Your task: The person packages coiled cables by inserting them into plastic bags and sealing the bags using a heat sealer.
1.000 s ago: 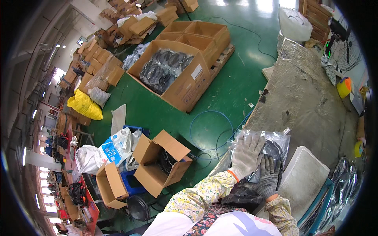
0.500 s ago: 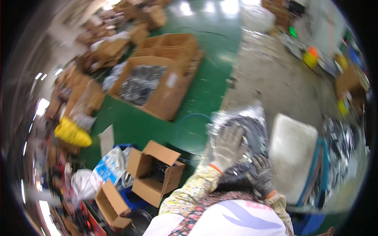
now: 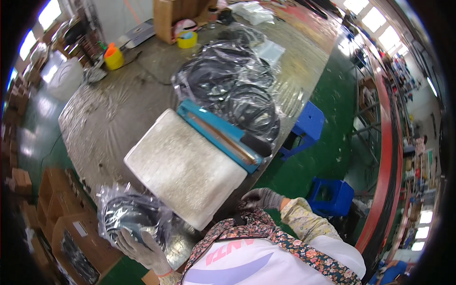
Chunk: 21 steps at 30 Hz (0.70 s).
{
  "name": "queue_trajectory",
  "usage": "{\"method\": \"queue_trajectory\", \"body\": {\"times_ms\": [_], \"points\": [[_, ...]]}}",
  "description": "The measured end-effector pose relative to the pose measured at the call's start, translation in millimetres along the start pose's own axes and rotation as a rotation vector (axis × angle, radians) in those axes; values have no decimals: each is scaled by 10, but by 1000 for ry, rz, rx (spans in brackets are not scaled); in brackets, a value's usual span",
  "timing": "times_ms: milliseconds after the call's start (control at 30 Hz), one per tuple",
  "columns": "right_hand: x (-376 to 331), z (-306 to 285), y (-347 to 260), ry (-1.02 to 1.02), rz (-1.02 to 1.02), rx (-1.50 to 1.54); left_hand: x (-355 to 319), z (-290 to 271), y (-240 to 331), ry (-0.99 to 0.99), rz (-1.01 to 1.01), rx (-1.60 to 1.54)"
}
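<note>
My left hand (image 3: 140,249), in a pale grey knit glove, lies with fingers stretched out on the near edge of a clear plastic bag (image 3: 130,213) holding a coiled black cable or hose. My right hand (image 3: 263,197), in a darker glove, is by the near right corner of a scuffed white block (image 3: 185,166); its fingers are blurred against dark cloth, so their grip does not show. Along the block's far right side lies a teal bag sealer (image 3: 221,135) with a long bar. Beyond it, several clear bags of black coils (image 3: 228,80) are heaped.
The table (image 3: 114,123) is covered with wrinkled plastic film. A yellow tape roll (image 3: 187,40) and a brown carton (image 3: 168,19) stand at the back. Blue stools (image 3: 306,126) are right of the table. Open cartons (image 3: 78,242) stand on the floor at left.
My view has swung to the right, bringing the sealer and heaped bags into full sight. Both hands were on the bagged coil; now the right hand is away from it, across the block.
</note>
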State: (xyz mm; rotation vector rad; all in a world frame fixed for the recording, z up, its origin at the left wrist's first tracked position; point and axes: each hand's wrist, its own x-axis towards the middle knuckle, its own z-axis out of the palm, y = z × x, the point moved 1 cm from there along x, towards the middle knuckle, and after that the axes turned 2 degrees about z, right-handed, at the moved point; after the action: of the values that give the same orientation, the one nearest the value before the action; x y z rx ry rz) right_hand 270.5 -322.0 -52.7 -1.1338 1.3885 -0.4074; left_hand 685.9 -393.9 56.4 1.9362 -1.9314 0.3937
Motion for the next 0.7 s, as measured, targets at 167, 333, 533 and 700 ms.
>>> {"method": "queue_trajectory", "body": {"times_ms": [167,333,533,700], "points": [[-56,-1718,437,561,78,170,281,28,931,-37,132,-52],[575,-3270,818,626,-103,140,461,335,1717,-84,227,40],[1217,-3907,600,248,-14,194,535,294,2336,-199,218,167],[1298,-4066,611,75,51,259,405,320,2404,-287,130,146]]}}
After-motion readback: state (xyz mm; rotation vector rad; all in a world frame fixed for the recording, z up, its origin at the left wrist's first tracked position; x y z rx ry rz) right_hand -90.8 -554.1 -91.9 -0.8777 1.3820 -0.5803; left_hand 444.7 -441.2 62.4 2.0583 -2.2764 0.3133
